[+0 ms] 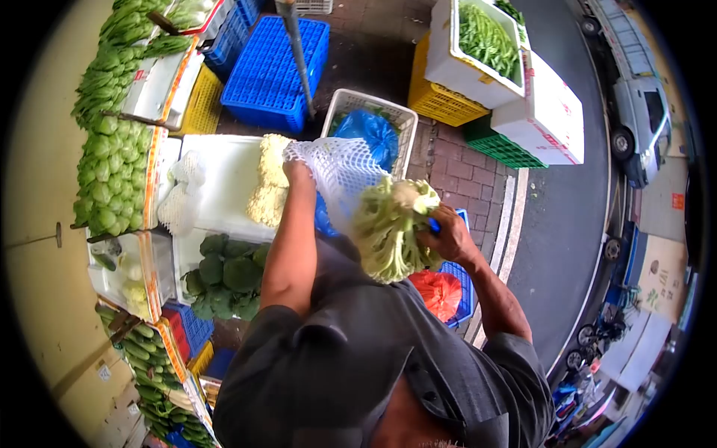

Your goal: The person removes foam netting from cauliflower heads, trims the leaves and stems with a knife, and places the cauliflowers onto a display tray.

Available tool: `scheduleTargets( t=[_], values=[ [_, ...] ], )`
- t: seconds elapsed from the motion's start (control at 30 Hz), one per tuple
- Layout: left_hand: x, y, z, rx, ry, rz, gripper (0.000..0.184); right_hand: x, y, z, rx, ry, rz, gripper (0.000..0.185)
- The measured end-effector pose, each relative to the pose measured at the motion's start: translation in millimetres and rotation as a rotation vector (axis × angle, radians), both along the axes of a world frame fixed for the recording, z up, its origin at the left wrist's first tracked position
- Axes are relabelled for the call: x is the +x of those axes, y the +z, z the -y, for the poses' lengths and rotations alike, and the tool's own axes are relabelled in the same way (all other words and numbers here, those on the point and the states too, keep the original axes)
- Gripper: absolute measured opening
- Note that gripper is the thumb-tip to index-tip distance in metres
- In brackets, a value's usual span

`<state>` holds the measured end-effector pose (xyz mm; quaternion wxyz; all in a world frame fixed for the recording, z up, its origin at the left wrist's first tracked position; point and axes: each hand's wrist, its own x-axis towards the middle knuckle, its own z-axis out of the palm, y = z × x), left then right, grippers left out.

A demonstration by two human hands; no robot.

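Observation:
My left hand (pixel 299 171) is closed on a white foam net (pixel 343 173), which hangs loosely from it toward the right. Held in front of my chest is a cauliflower (pixel 388 235), its cut stem end upward, slightly blurred. My right hand (pixel 452 236) grips it from the right side. Something small and blue (pixel 434 224) shows at the fingers of that hand; its kind is unclear. Just beyond my left hand, pale cauliflower heads (pixel 267 205) sit at the edge of a white foam box (pixel 224 175).
Broccoli (pixel 228 272) and bundled foam nets (pixel 183 194) lie left. A white crate (pixel 409 142) holding a blue bag (pixel 370 134) stands ahead, near a metal pole (pixel 297 56) and blue crates (pixel 276 67). A red bag (pixel 437 293) is at right, beside the road (pixel 556 224).

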<state>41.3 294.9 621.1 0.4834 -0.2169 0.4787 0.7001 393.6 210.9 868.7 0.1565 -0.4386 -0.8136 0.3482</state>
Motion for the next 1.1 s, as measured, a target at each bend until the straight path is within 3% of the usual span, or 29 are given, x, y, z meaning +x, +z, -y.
scheduleTargets(
  t=[0.07,0.13,0.17,0.23,0.27,0.37,0.4,0.43,0.47,0.5,0.57,0.67,0.77,0.8,0.83,0.87,0.93,1.03,1.1],
  values=[
    [-8.9,-25.6,6.7,-0.064,-0.016,-0.139,0.035,8.6,7.0,5.1,-0.175,-0.092,0.007,0.028],
    [-20.3,-18.4,14.0,-0.196,-0.22,-0.366,0.039,22.6,4.2,15.1,-0.431,-0.342,-0.024,0.024],
    [-27.5,-14.3,19.0,-0.295,-0.452,-0.585,0.041,26.8,5.1,19.8,-0.579,-0.495,-0.113,0.024],
    [-40.2,8.6,28.9,-0.5,-1.046,-1.125,0.046,43.4,4.6,25.0,-0.476,-0.576,-0.105,0.025],
    [-41.1,17.0,29.3,-0.511,-1.205,-1.265,0.048,48.4,11.9,27.4,-0.529,-0.614,-0.115,0.025],
    [-12.7,-55.3,39.3,-0.54,-0.708,-0.826,0.045,56.6,27.6,34.8,-0.361,-0.684,0.055,0.022],
    [-4.8,-98.5,39.3,-0.621,-0.88,-0.838,0.047,62.1,26.7,38.5,-0.339,-0.691,0.055,0.021],
    [19.5,-18.9,40.9,-0.432,-0.762,-0.398,0.05,67.9,22.7,41.9,-0.316,-0.701,0.054,0.021],
    [25.5,-60.9,43.7,-0.373,-0.905,-0.533,0.053,71.5,18.6,44.4,-0.293,-0.713,0.052,0.021],
    [34.9,-32.5,51.5,-0.284,-1.019,-0.651,0.05,76.1,16.6,48.1,-0.297,-0.723,0.108,0.02],
    [42.5,20.1,57.0,-0.238,-1.232,-0.346,0.063,85.2,15.4,55.1,-0.312,-0.734,0.232,0.018],
    [55.0,20.0,70.3,-0.039,-1.512,-0.404,0.091,75.3,17.1,63.5,-0.341,-0.778,0.174,0.019],
    [42.5,-9.5,64.7,0.072,-1.417,0.01,0.111,75.4,12.0,71.3,-0.392,-0.773,0.146,0.021],
    [36.9,-3.8,59.2,0.211,-1.237,0.092,0.117,72.2,10.2,71.8,-0.403,-0.774,0.131,0.021],
    [39.4,17.2,56.6,0.085,-1.108,-0.133,0.108,70.7,8.0,72.3,-0.415,-0.774,0.118,0.021],
    [33.9,-17.6,50.6,0.061,-1.113,-0.43,0.101,75.9,-0.7,73.8,-0.389,-0.741,0.153,0.021],
    [45.6,19.8,38.7,0.019,-0.973,-0.883,0.074,67.0,-0.3,69.0,-0.417,-0.728,0.119,0.022],
    [82.1,102.8,35.9,0.469,-1.353,-0.654,0.067,58.6,-9.7,66.7,-0.402,-0.685,0.121,0.023],
    [114.7,142.7,49.2,0.694,-1.531,-0.709,0.067,43.2,-3.7,59.4,-0.471,-0.682,0.086,0.026]
  ],
)
